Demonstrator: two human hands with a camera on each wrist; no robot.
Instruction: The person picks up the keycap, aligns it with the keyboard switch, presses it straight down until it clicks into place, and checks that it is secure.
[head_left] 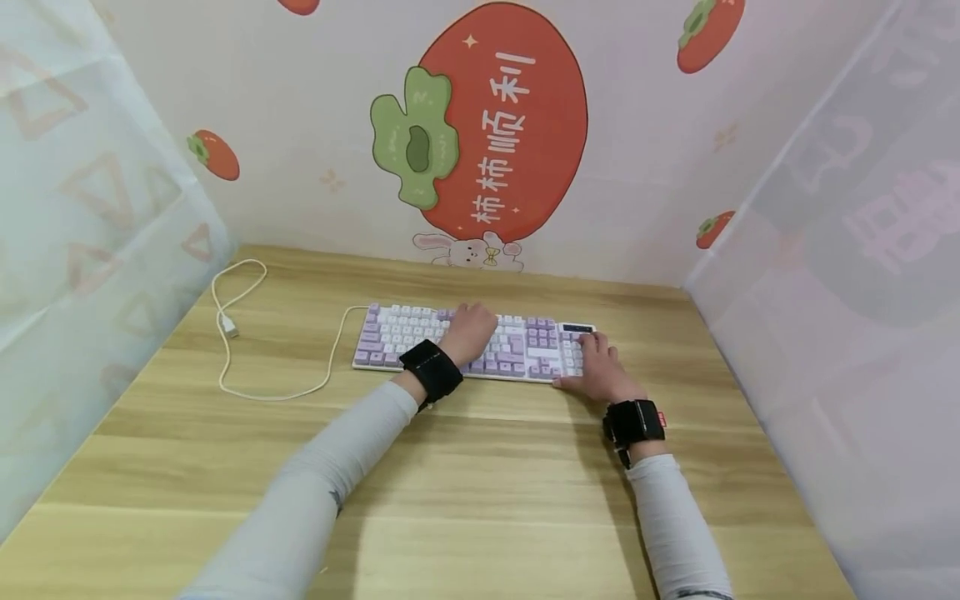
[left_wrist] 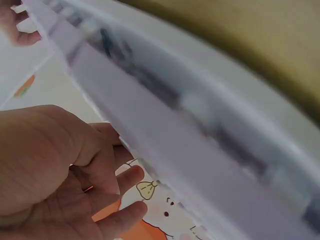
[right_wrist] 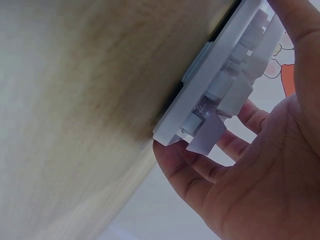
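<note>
A white and purple keyboard (head_left: 506, 367) lies on the wooden table. My left hand (head_left: 468, 332) is over its middle, palm down. In the left wrist view the fingers (left_wrist: 131, 176) are loosely bent, with nothing seen between them; the index fingertip is hidden at the key tops. My right hand (head_left: 602, 372) grips the keyboard's right end. In the right wrist view, fingers (right_wrist: 185, 172) curl round the corner, with the thumb on the near edge. The lilac and white keycaps (right_wrist: 208, 135) stand between them. Most of the keyboard's underside faces the table.
A white cable (head_left: 279, 398) leaves the keyboard's far left side and loops over the table (head_left: 480, 500) to a USB plug (head_left: 228, 327). Behind stands a printed backdrop (head_left: 517, 125) with persimmons, and pale fabric walls (head_left: 847, 275) border both sides.
</note>
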